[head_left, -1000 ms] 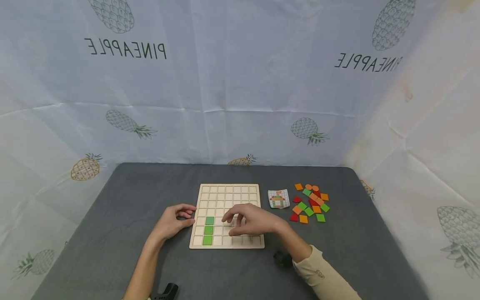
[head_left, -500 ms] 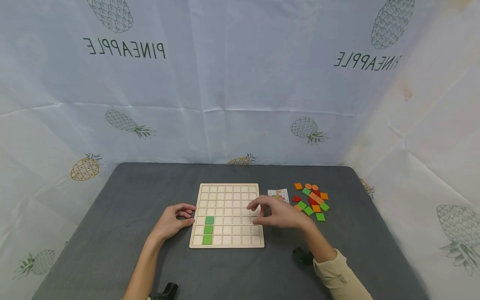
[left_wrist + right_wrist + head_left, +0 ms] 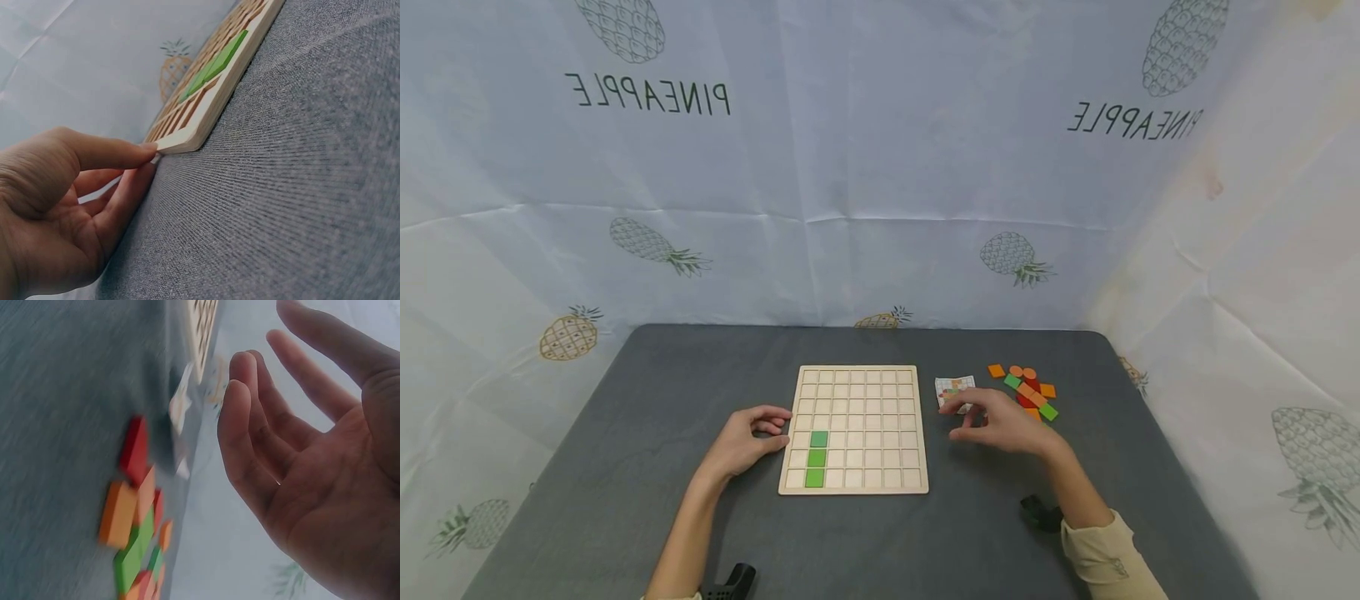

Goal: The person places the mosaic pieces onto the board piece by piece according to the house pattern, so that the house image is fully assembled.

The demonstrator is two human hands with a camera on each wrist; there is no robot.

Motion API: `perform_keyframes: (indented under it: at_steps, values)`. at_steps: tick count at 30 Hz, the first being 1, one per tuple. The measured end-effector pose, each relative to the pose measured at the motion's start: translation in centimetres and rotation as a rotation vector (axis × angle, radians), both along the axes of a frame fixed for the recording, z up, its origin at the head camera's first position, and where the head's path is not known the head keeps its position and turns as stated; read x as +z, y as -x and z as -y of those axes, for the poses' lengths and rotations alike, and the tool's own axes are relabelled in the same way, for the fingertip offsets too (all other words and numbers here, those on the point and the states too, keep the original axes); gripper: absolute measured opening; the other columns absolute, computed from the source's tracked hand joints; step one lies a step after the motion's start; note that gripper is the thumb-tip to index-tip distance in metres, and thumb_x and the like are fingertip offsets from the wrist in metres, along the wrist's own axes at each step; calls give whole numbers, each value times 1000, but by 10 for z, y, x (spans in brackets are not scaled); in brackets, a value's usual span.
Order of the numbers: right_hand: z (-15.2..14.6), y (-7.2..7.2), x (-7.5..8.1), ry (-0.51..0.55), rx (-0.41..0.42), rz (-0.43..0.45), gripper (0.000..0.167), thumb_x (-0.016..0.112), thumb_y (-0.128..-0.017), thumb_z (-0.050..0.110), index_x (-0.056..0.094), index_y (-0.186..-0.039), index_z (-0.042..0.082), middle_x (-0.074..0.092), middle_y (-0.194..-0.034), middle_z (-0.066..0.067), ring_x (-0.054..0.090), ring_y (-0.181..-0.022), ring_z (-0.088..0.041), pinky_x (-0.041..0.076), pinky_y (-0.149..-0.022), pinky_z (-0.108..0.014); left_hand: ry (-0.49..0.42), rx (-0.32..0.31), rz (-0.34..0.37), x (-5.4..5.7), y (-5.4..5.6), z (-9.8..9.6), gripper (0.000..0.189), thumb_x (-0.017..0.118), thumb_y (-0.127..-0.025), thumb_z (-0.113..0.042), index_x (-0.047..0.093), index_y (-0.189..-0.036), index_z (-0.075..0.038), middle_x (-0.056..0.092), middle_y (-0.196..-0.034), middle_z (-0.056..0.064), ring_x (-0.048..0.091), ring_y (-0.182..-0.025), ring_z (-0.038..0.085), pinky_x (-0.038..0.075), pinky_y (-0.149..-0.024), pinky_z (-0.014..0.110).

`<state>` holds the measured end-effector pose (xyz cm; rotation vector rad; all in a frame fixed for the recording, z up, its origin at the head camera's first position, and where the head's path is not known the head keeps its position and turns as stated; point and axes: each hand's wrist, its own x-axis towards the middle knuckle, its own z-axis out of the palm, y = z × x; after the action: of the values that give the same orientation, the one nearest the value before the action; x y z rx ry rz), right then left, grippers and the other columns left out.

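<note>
A wooden grid board [image 3: 865,429] lies on the table with three green square tiles [image 3: 816,458] stacked in a column near its lower left. My left hand [image 3: 743,446] touches the board's left edge with thumb and fingertips, the fingers loosely bent. The left wrist view has the thumb [image 3: 119,153] right at the board's rim. Off the right side of the board, my right hand [image 3: 1003,423] hovers with thumb and fingers apart and nothing between them. It partly covers a small pattern card [image 3: 951,385] and several of the loose coloured tiles [image 3: 1028,385].
The dark grey cloth-covered table [image 3: 715,367] ends at a white curtain [image 3: 880,167] with pineapple prints. In the right wrist view, red, orange and green pieces [image 3: 119,512] lie grouped on the cloth. Black wrist devices [image 3: 733,581] sit under the forearms.
My right hand has moved right, from over the board to beside the card and tiles, uncovering the board's right part. The left hand has stayed at the edge.
</note>
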<state>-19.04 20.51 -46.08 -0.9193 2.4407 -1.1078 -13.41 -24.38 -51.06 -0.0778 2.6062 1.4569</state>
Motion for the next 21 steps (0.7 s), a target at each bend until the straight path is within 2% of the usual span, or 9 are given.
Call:
perform_keyframes:
  at_steps: [7,13,21]
  values:
    - [-26,1,-8,-9,-27,5,39,84,-96,17,72,-128,-3,74,-122,-23,69,-82,-9,58,-75,-27,-1,-3,1,1,0,0,38,81,-95,-4,73,-132,-2,73,-118,15,68,-98,16,54,-82,24]
    - [-45,2,-18,-40,-78,70,39,84,-96,15,72,-129,-2,73,-121,-21,66,-81,-9,57,-75,-25,-9,-9,-2,3,0,0,38,81,-95,-4,73,-132,-2,73,-119,16,67,-97,14,54,-82,23]
    - [-69,2,-26,-48,-97,82,37,84,-95,14,73,-128,1,73,-118,-17,68,-81,-10,58,-77,-26,-36,-17,-25,4,-2,-1,40,82,-93,-4,73,-131,1,73,-119,19,68,-98,18,53,-81,24]
